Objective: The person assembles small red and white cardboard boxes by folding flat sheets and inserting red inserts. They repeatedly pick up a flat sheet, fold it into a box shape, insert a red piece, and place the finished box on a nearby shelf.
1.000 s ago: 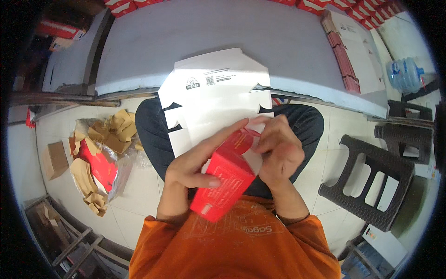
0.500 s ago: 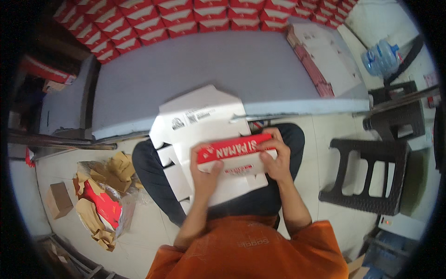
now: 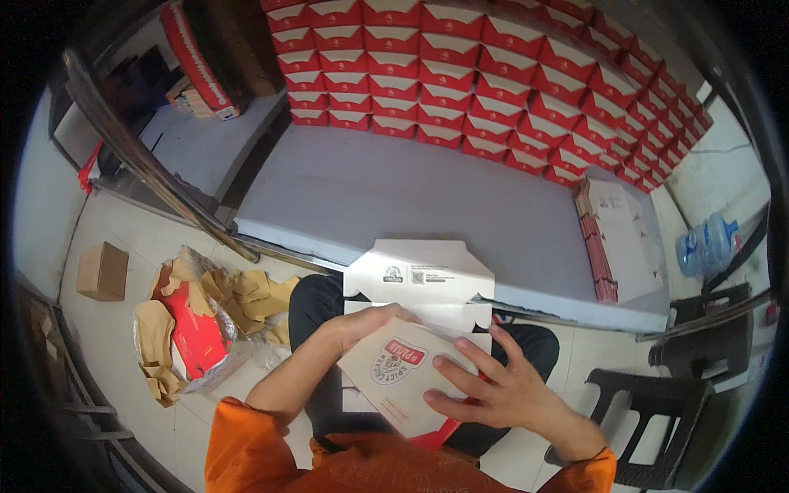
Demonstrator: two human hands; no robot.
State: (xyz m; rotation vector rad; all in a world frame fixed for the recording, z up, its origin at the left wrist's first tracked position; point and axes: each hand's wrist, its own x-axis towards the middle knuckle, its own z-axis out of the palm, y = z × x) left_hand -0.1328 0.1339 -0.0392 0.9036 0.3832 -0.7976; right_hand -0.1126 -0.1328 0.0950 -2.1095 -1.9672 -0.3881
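Observation:
A folded white and red food box (image 3: 390,370) is tilted above my lap, its printed white face up and a red side showing at the lower right. My left hand (image 3: 370,324) grips its upper left edge, with most of the fingers hidden behind it. Across its right side, my right hand (image 3: 485,382) holds it with fingers spread over the face and edge. Beneath the box, a flat unfolded white carton blank (image 3: 419,275) lies over my knees, its far printed flap reaching toward the grey platform.
Many stacked red and white boxes (image 3: 444,78) line the back of the grey platform (image 3: 370,193). At its right end lies a stack of flat blanks (image 3: 620,238). An opened wrapped bundle (image 3: 197,329) and a brown carton (image 3: 103,271) sit on the left floor; a dark stool (image 3: 649,419) stands at right.
The box has turned from showing its red long side to showing its broad white face. My right hand has spread its fingers over it. The view has shifted, showing more stacked boxes.

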